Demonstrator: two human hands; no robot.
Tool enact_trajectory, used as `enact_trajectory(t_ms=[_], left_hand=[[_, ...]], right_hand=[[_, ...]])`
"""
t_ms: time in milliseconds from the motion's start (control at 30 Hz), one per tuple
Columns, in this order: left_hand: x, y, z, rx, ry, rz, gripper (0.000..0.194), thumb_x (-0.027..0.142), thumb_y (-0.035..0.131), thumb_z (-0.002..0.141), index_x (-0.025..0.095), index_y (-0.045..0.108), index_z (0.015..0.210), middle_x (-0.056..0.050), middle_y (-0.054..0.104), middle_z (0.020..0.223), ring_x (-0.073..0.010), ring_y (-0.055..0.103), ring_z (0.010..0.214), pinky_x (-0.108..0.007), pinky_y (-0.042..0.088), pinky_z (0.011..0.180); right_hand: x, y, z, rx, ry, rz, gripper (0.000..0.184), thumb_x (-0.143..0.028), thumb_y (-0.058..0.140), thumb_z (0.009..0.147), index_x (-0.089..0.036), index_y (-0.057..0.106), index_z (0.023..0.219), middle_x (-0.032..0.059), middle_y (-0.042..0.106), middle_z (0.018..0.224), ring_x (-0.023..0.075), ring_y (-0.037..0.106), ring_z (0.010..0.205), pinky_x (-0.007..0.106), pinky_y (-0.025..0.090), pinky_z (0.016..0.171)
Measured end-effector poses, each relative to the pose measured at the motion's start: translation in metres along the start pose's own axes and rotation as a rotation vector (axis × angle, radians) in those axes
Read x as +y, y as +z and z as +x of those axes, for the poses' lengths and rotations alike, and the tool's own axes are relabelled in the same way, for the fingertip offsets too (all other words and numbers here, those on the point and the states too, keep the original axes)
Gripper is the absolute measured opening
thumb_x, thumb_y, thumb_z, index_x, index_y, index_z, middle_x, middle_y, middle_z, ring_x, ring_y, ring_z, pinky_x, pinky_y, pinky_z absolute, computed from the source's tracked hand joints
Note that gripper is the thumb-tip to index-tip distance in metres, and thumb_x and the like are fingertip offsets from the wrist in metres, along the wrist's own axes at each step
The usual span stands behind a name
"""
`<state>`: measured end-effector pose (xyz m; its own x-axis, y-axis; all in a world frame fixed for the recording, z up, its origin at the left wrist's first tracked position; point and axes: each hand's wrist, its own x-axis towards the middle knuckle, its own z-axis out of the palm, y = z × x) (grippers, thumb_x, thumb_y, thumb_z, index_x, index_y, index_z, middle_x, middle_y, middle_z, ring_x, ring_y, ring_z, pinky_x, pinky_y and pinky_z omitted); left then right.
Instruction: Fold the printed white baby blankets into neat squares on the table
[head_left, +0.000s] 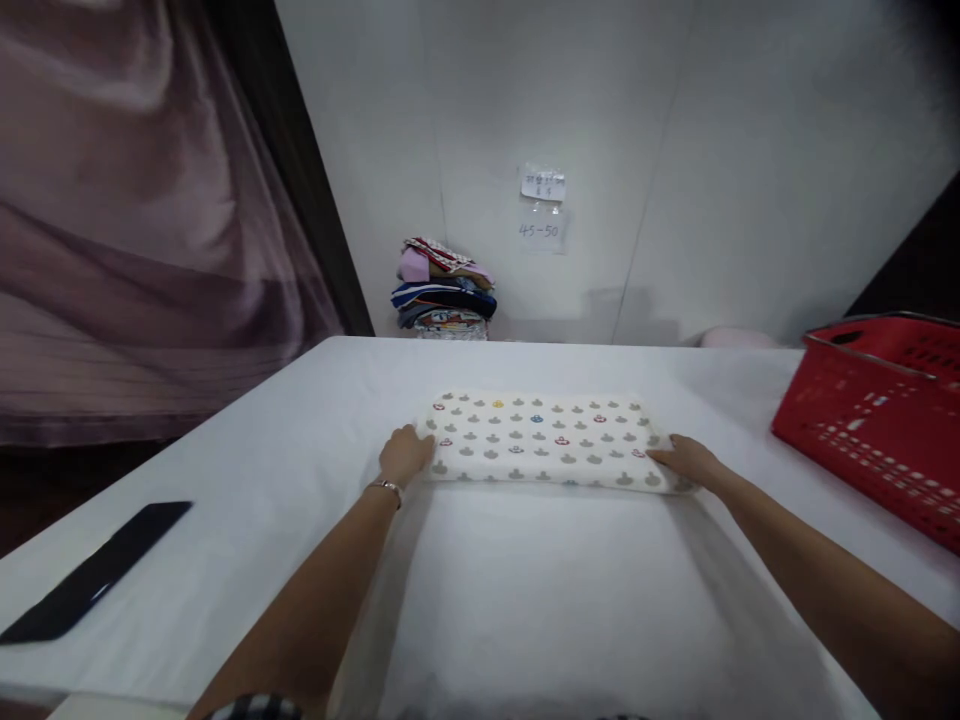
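Printed cloth (pixel 540 440) held at both ends, its neat shape dependent on an even grip.
The left edge is pinched by the left hand (pixel 406 455) and the right edge by the right hand (pixel 686 460); the fingers underneath are hidden. The cloth is placed between them, around the middle of the white tabletop (pixel 285 450); whether it is slightly raised cannot be told. If one end were pulled harder, the strip could be skewed; if the pinch were loose, a corner could be dropped and creases formed. With a wide swing to the right, the red basket (pixel 877 430) could be bumped. Less risk is judged for the flat black object (pixel 97 575), left well apart, or the fabric stack (pixel 446 290) beyond the far edge.
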<state>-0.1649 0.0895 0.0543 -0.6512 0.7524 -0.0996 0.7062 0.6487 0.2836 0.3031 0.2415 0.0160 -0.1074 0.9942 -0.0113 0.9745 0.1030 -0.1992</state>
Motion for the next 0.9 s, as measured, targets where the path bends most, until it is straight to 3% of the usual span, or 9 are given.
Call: enact_trajectory(t_ms=[100,267,467,567,633,700,833,900], left_hand=[[0.001,-0.004,-0.002,-0.025,-0.012,-0.015,0.049,0.042,0.043,0.079,0.008,0.051,0.113,-0.021,0.058,0.117,-0.0313,0.057,0.106,-0.036,0.045,0.08],[-0.007,-0.011,-0.016,-0.014,0.064,-0.027,0.044,0.039,0.043,0.081,0.009,0.05,0.112,-0.018,0.06,0.114,-0.0288,0.058,0.103,-0.033,0.045,0.08],[-0.037,0.004,-0.059,-0.027,0.087,-0.015,0.046,0.045,0.038,0.084,0.012,0.048,0.114,-0.016,0.063,0.106,-0.0278,0.061,0.095,-0.035,0.046,0.079],[-0.036,0.003,-0.068,0.062,0.119,0.07,0.049,0.047,0.038,0.084,0.013,0.047,0.118,-0.017,0.058,0.117,-0.0304,0.057,0.103,-0.04,0.045,0.083],[-0.022,0.002,-0.068,0.202,0.228,0.132,0.051,0.044,0.04,0.084,0.013,0.044,0.124,-0.017,0.05,0.13,-0.0312,0.048,0.116,-0.042,0.04,0.093],[0.005,0.007,-0.066,0.277,0.401,0.141,0.052,0.041,0.04,0.085,0.013,0.041,0.13,-0.015,0.042,0.138,-0.0284,0.037,0.128,-0.041,0.031,0.104],[0.065,0.032,-0.054,0.124,0.738,0.128,0.049,0.044,0.033,0.089,0.023,0.042,0.133,-0.007,0.033,0.146,-0.0256,0.025,0.136,-0.043,0.018,0.113],[0.083,0.046,-0.042,0.108,0.804,0.13,0.05,0.048,0.033,0.089,0.026,0.044,0.133,-0.004,0.031,0.148,-0.0282,0.022,0.137,-0.047,0.012,0.113]], right_hand=[[-0.007,-0.008,-0.004,-0.08,0.062,0.02,0.059,-0.051,0.052,0.075,-0.009,0.06,0.115,0.0181,0.065,0.11,0.0309,0.062,0.099,0.036,0.048,0.08],[0.007,-0.016,-0.015,-0.025,0.064,0.084,0.065,-0.047,0.052,0.077,-0.012,0.047,0.131,0.0149,0.062,0.116,0.0282,0.06,0.103,0.035,0.048,0.083],[0.047,0.003,-0.055,-0.015,0.014,0.124,0.068,-0.052,0.048,0.078,-0.018,0.04,0.137,0.0119,0.064,0.112,0.0294,0.062,0.099,0.039,0.049,0.082],[0.043,0.004,-0.068,-0.01,0.007,0.021,0.067,-0.053,0.044,0.081,-0.019,0.038,0.138,0.0133,0.062,0.115,0.0319,0.06,0.103,0.043,0.047,0.084],[0.023,-0.002,-0.071,0.061,-0.092,-0.054,0.065,-0.049,0.041,0.083,-0.016,0.036,0.139,0.016,0.056,0.125,0.0335,0.052,0.114,0.045,0.043,0.092],[-0.012,-0.01,-0.069,0.125,-0.266,-0.075,0.062,-0.045,0.038,0.085,-0.012,0.036,0.138,0.0169,0.044,0.137,0.032,0.04,0.126,0.044,0.035,0.102],[-0.105,-0.012,-0.057,0.005,-0.543,0.033,0.062,-0.05,0.029,0.09,-0.013,0.035,0.139,0.0119,0.029,0.148,0.0255,0.021,0.137,0.04,0.022,0.11],[-0.14,-0.004,-0.046,-0.05,-0.666,0.048,0.063,-0.053,0.028,0.09,-0.016,0.032,0.141,0.0093,0.022,0.151,0.0246,0.014,0.139,0.043,0.018,0.111]])
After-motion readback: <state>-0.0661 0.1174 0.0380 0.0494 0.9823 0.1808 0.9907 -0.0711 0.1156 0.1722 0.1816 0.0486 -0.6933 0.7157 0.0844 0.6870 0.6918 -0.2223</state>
